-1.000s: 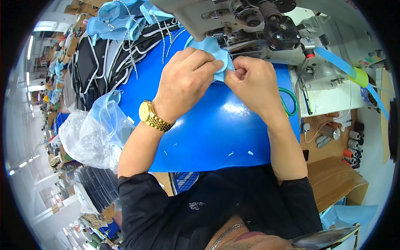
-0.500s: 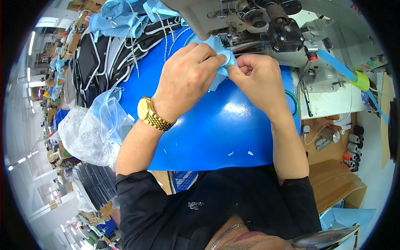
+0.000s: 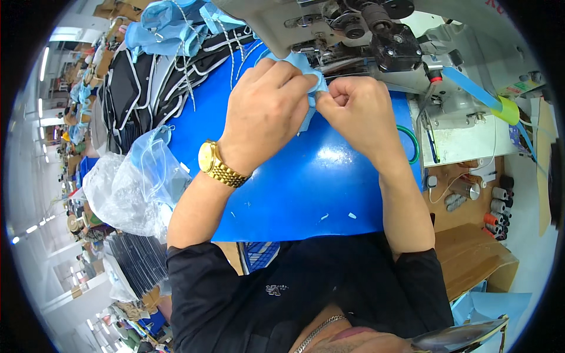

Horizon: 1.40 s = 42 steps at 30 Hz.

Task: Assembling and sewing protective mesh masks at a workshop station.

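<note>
A small piece of light-blue fabric [image 3: 306, 122] lies under the presser foot area of a sewing machine [image 3: 347, 41]. My left hand [image 3: 268, 106], with a gold watch [image 3: 215, 162] on its wrist, is closed on the fabric, its fingers bent over the cloth. Close beside it, my right hand [image 3: 359, 112] pinches the fabric's right edge between thumb and curled fingers. Much of the cloth is hidden beneath the left hand. A light-blue strip [image 3: 471, 88] runs through a yellow-green ring on the machine's right.
Black garments with white piping [image 3: 132, 88] and light-blue pieces with cords [image 3: 165, 29] are heaped at the far left of the blue work surface [image 3: 294, 200]. A clear plastic bag [image 3: 126, 191] lies at its left edge. Thread spools [image 3: 497, 215] stand at right, near a cardboard box [image 3: 471, 259].
My right hand has shifted slightly left, closer to the left hand. Both hands still hold the light-blue fabric at the machine, and the whole view has shifted a little.
</note>
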### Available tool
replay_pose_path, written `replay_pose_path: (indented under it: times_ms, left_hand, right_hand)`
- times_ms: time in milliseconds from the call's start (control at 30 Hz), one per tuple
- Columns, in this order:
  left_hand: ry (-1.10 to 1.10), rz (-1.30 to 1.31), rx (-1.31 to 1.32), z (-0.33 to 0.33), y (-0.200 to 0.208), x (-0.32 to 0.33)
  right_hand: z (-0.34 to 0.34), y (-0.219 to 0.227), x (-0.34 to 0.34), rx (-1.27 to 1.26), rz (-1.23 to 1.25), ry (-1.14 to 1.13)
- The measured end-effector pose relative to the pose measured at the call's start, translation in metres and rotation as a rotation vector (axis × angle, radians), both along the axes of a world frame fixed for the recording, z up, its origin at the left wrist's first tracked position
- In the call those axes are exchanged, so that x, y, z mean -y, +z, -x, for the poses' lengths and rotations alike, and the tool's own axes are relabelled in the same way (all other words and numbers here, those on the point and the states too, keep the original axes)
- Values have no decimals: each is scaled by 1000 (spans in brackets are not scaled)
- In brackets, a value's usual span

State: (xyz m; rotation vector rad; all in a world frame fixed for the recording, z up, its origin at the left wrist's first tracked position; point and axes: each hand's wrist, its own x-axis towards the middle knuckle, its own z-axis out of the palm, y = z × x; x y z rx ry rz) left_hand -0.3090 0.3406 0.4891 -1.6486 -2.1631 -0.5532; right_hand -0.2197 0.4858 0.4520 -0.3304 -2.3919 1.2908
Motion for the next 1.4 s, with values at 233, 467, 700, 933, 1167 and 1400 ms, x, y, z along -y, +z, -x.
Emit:
replay_pose_path:
  times_ms: [233,467,700,933,1167,1400]
  left_hand:
    - [-26,-11,31,1,-7,3]
    - [-29,-4,46,-2,-6,3]
    - [0,30,52,-4,-3,3]
    - [2,30,51,-4,-3,2]
    - [36,5,41,-6,-5,-3]
    - [106,-62,71,-9,-6,-10]
  right_hand:
    - [0,-6,3,-15,-13,-26]
    - [-1,-13,0,18,152,65]
    - [0,-20,1,-36,289,89]
    - [-1,-23,-1,-1,389,100]
    - [-2,-22,-2,17,497,101]
    - [8,-20,-2,-70,360,50]
